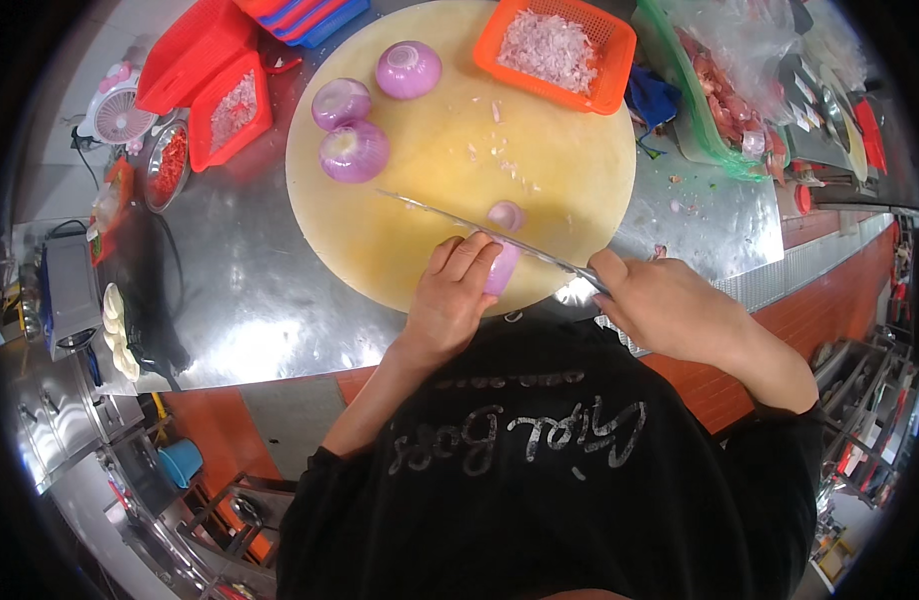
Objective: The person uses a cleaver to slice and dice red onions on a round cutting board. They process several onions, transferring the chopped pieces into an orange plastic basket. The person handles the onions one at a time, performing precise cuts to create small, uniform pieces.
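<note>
My left hand [453, 291] is closed on a peeled red onion [502, 268] near the front edge of a round yellowish cutting board [429, 217]. My right hand [647, 300] grips the handle of a large knife [489, 234], whose blade slants up to the left across the onion, beside my left fingertips. A cut end piece of onion [507, 216] lies just beyond the blade. Three peeled red onions [354, 151] sit at the board's left side. An orange plastic basket [613, 67] with chopped onion [551, 51] stands on the far right of the board. Small onion bits are scattered between.
Red baskets [261, 112], one with chopped onion, and a metal bowl of chopped red pieces [167, 166] stand at the left. A green-lined tub of raw meat [718, 94] and a blue cloth [649, 97] are at the right. The steel table's [279, 300] front edge lies near my body.
</note>
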### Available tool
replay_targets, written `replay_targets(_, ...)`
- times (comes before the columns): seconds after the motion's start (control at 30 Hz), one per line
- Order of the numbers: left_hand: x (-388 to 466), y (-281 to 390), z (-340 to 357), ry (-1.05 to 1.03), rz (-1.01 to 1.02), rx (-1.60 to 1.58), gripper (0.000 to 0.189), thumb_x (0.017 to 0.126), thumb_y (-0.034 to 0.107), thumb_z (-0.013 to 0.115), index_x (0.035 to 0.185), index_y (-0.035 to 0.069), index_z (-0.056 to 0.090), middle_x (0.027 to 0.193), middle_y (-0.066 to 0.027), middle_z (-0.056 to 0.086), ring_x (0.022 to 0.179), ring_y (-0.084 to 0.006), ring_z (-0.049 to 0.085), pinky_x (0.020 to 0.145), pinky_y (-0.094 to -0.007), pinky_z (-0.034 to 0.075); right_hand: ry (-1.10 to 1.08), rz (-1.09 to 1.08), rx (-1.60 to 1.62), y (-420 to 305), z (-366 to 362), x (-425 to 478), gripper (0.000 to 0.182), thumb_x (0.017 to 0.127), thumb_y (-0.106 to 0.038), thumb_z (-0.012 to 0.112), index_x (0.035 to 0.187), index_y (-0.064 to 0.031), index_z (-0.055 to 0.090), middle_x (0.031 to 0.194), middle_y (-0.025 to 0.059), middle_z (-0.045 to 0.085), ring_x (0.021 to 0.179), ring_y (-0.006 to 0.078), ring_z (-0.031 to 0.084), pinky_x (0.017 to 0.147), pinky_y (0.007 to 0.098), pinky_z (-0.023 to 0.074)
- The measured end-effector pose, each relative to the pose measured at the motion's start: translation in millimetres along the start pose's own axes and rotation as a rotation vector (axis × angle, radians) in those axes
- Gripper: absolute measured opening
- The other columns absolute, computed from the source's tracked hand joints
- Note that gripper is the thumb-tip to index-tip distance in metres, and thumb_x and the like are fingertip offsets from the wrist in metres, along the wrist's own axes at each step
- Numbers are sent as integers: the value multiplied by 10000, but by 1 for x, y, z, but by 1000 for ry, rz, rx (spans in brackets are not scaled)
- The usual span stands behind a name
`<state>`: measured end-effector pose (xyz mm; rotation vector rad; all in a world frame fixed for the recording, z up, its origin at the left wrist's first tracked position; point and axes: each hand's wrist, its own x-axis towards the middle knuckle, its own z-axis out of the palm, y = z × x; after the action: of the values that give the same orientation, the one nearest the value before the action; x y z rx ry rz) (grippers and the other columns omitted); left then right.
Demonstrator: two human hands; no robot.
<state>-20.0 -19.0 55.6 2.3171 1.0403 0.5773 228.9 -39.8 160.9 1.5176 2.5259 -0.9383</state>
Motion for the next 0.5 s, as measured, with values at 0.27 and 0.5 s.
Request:
replay_targets(0.27, 3, 0, -6, -26, 23, 12, 577, 663, 82, 761, 1195, -3, 554, 1241, -160, 518, 1103, -365, 490, 940, -428, 432, -4, 68, 38, 11, 36, 28, 247, 902, -149, 560, 1001, 6, 396, 719, 211, 616, 676, 420, 619, 583, 500, 487)
replay_targets(0.5, 2, -1, -3, 16, 23, -3, 572, 657, 100, 772, 1182, 2, 564, 1227, -155, 526, 1099, -358, 501, 929, -425, 440, 8, 28, 39, 16, 35, 20, 216, 909, -146, 540, 945, 39, 435, 665, 218, 612, 635, 427, 616, 563, 496, 484)
